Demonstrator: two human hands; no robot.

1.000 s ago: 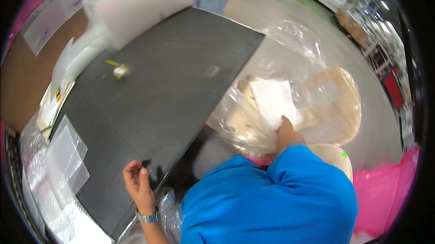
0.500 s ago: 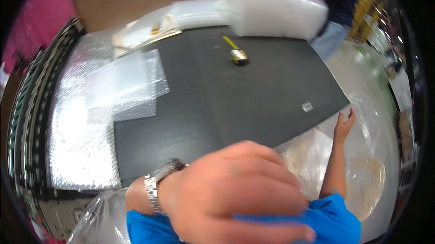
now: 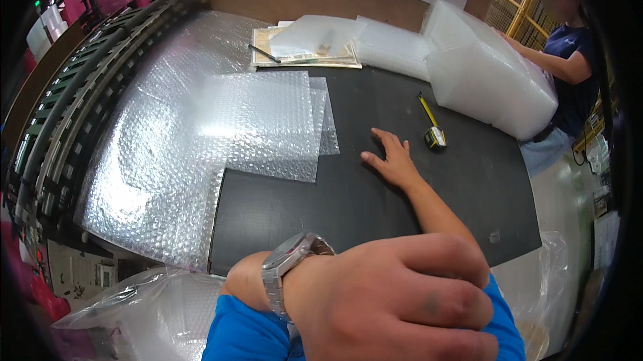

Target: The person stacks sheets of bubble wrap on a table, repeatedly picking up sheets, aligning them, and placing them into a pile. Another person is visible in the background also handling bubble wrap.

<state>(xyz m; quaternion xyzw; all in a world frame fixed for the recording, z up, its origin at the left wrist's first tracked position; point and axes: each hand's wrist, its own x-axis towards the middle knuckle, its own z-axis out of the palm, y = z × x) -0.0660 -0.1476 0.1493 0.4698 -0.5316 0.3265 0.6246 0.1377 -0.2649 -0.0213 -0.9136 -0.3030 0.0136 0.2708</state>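
Note:
My left hand (image 3: 402, 301), with a silver wristwatch (image 3: 288, 264) on its wrist, is close in the foreground, its fingers curled. Whatever it may hold is hidden behind the knuckles. Farther out, my right hand (image 3: 395, 160) reaches over the dark tabletop (image 3: 268, 210), palm down, fingers apart and holding nothing. A yellow-and-black tape measure (image 3: 435, 137), its blade partly pulled out, lies a little to the right of that hand. To its left, bubble wrap sheets (image 3: 271, 133) overlap on a larger silvery bubble wrap piece (image 3: 144, 187).
A bulky wrapped white bundle (image 3: 492, 69) sits at the far right, with a co-worker's arm (image 3: 566, 66) on it. A board with papers and a pen (image 3: 264, 53) lies at the back beside folded bubble wrap (image 3: 392, 46). A roller conveyor (image 3: 74, 120) runs along the left.
My right hand has moved from the table's right edge to above its middle. My left hand stays curled in front. The whole view has shifted, so the table's things appear farther right and lower.

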